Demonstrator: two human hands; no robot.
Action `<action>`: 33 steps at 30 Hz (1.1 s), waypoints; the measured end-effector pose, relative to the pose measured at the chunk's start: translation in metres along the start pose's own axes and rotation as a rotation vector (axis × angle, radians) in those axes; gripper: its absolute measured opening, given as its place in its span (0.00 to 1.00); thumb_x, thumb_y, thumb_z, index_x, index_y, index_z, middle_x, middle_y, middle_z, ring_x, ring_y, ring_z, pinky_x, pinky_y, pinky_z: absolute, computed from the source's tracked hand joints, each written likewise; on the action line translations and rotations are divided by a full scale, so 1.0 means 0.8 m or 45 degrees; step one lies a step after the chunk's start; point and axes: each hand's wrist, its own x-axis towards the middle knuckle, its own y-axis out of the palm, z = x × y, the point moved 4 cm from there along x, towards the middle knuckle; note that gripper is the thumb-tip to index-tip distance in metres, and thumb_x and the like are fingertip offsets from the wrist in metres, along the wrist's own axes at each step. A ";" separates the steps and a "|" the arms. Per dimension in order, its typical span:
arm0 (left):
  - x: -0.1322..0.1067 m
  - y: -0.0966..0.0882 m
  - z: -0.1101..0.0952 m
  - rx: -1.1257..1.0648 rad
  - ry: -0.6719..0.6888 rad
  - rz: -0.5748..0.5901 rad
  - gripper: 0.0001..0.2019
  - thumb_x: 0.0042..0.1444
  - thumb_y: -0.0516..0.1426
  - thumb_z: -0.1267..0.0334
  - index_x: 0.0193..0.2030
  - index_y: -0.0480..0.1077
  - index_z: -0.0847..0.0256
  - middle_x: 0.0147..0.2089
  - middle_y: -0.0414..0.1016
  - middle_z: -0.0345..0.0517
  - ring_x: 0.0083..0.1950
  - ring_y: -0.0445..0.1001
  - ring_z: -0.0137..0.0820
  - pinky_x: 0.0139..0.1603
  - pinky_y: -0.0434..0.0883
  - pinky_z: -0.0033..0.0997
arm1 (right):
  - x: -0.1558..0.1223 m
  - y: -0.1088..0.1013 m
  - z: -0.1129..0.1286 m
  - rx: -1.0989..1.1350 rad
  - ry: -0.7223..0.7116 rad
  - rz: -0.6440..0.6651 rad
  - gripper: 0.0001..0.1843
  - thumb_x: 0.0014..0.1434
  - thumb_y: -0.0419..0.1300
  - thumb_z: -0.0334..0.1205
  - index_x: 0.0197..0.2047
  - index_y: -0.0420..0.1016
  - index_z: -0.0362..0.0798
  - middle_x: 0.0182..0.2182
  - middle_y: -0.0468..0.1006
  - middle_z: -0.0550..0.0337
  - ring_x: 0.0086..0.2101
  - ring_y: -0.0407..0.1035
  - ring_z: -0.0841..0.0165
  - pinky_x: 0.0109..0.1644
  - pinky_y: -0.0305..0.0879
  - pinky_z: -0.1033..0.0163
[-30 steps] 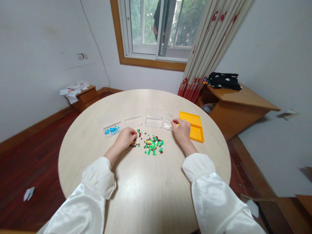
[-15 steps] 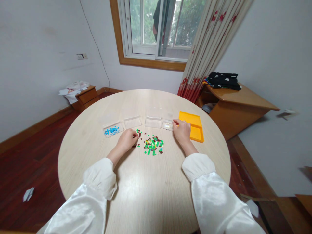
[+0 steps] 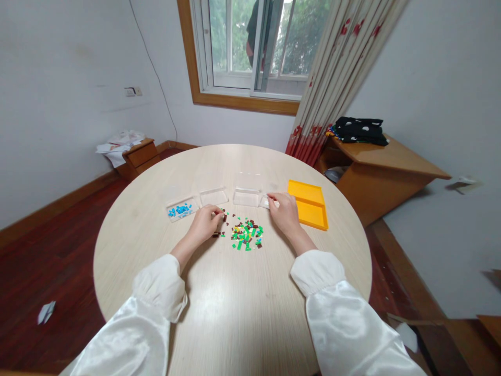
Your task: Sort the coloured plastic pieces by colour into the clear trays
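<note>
A small heap of tiny green, brown and yellow pieces (image 3: 245, 234) lies on the round pale wooden table (image 3: 235, 308). My left hand (image 3: 205, 223) rests at the heap's left edge with its fingers curled in a pinch; what they hold is too small to name. My right hand (image 3: 282, 211) is at the heap's right, fingers pinched together over a small clear box (image 3: 267, 201). Behind the heap stand two more clear boxes (image 3: 246, 197) (image 3: 213, 196) and one holding blue pieces (image 3: 180, 209).
An orange tray (image 3: 309, 210) lies right of my right hand. A low wooden desk (image 3: 385, 172) with dark clothes stands at the right, a curtain (image 3: 332, 78) and window behind the table, a small cabinet (image 3: 135, 154) with papers at the left wall.
My right hand has slid left from the orange tray's edge to the small clear box. My left hand has shifted slightly right and up along the heap's left edge.
</note>
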 end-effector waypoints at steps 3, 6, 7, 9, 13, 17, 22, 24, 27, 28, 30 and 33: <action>0.002 0.005 -0.006 -0.186 -0.065 0.058 0.08 0.51 0.54 0.64 0.28 0.73 0.64 0.24 0.73 0.43 0.24 0.65 0.26 0.28 0.62 0.26 | -0.007 0.005 0.032 0.146 -0.213 0.109 0.10 0.58 0.53 0.34 0.38 0.77 0.47 0.36 0.79 0.53 0.39 0.69 0.62 0.46 0.61 0.56; 0.005 0.012 -0.010 -0.361 -0.096 0.114 0.09 0.49 0.55 0.62 0.27 0.73 0.65 0.22 0.71 0.41 0.21 0.61 0.24 0.24 0.58 0.25 | -0.018 0.009 0.063 0.256 -0.397 0.225 0.09 0.59 0.55 0.35 0.38 0.76 0.48 0.35 0.79 0.55 0.39 0.69 0.63 0.45 0.62 0.57; 0.006 0.014 -0.012 -0.414 -0.095 0.125 0.10 0.49 0.55 0.61 0.27 0.73 0.66 0.22 0.70 0.41 0.21 0.60 0.23 0.23 0.57 0.24 | -0.021 0.009 0.071 0.286 -0.446 0.253 0.08 0.59 0.56 0.36 0.38 0.76 0.48 0.35 0.79 0.55 0.38 0.69 0.63 0.44 0.62 0.58; 0.006 0.016 -0.015 -0.503 -0.089 0.141 0.11 0.47 0.56 0.59 0.27 0.73 0.66 0.21 0.68 0.40 0.20 0.58 0.22 0.21 0.55 0.24 | -0.026 0.010 0.083 0.328 -0.520 0.288 0.07 0.59 0.57 0.38 0.39 0.76 0.48 0.34 0.79 0.56 0.38 0.68 0.64 0.43 0.61 0.59; 0.003 0.017 -0.025 -0.633 -0.066 0.211 0.12 0.46 0.58 0.57 0.27 0.73 0.67 0.20 0.67 0.39 0.20 0.56 0.21 0.21 0.54 0.23 | -0.030 0.008 0.092 0.364 -0.581 0.278 0.07 0.59 0.58 0.39 0.38 0.75 0.46 0.33 0.79 0.56 0.36 0.68 0.65 0.41 0.60 0.59; 0.000 0.019 -0.033 -0.711 -0.078 0.271 0.14 0.44 0.59 0.55 0.25 0.72 0.67 0.19 0.66 0.38 0.20 0.57 0.21 0.21 0.54 0.22 | -0.029 0.007 0.092 0.361 -0.584 0.234 0.09 0.60 0.56 0.41 0.35 0.75 0.46 0.30 0.78 0.56 0.34 0.67 0.66 0.39 0.60 0.60; -0.001 0.022 -0.032 -0.767 -0.120 0.322 0.16 0.43 0.59 0.53 0.24 0.72 0.67 0.17 0.63 0.36 0.19 0.56 0.21 0.20 0.53 0.23 | -0.029 0.006 0.092 0.341 -0.601 0.211 0.12 0.62 0.54 0.43 0.33 0.75 0.47 0.28 0.77 0.56 0.32 0.66 0.67 0.38 0.59 0.61; -0.002 0.023 -0.031 -0.756 -0.131 0.331 0.16 0.44 0.58 0.52 0.25 0.72 0.67 0.16 0.61 0.35 0.18 0.54 0.21 0.19 0.52 0.23 | -0.029 0.006 0.093 0.342 -0.611 0.198 0.11 0.62 0.54 0.41 0.33 0.74 0.47 0.28 0.77 0.56 0.32 0.66 0.67 0.38 0.59 0.61; -0.003 0.022 -0.031 -0.680 -0.099 0.327 0.16 0.47 0.56 0.53 0.24 0.71 0.66 0.17 0.61 0.36 0.19 0.55 0.21 0.20 0.53 0.23 | -0.029 0.006 0.091 0.345 -0.607 0.200 0.09 0.61 0.54 0.38 0.33 0.74 0.46 0.29 0.77 0.56 0.33 0.66 0.66 0.38 0.59 0.61; -0.003 0.021 -0.031 -0.626 -0.076 0.311 0.15 0.48 0.56 0.54 0.24 0.71 0.66 0.17 0.62 0.36 0.19 0.56 0.22 0.21 0.54 0.24 | -0.029 0.006 0.090 0.343 -0.598 0.202 0.08 0.61 0.55 0.37 0.33 0.74 0.46 0.29 0.77 0.56 0.33 0.66 0.66 0.39 0.59 0.61; -0.003 0.017 -0.030 -0.477 -0.003 0.268 0.13 0.50 0.56 0.57 0.23 0.72 0.66 0.19 0.66 0.39 0.21 0.59 0.23 0.24 0.56 0.24 | -0.027 0.005 0.085 0.323 -0.564 0.184 0.07 0.60 0.55 0.36 0.33 0.73 0.46 0.29 0.76 0.56 0.33 0.66 0.66 0.39 0.59 0.61; -0.004 0.011 -0.029 -0.268 0.153 0.262 0.08 0.50 0.56 0.64 0.26 0.74 0.65 0.25 0.70 0.42 0.26 0.63 0.25 0.29 0.60 0.25 | -0.021 0.002 0.072 0.250 -0.478 0.119 0.08 0.60 0.54 0.35 0.32 0.73 0.46 0.30 0.76 0.55 0.34 0.67 0.65 0.40 0.59 0.59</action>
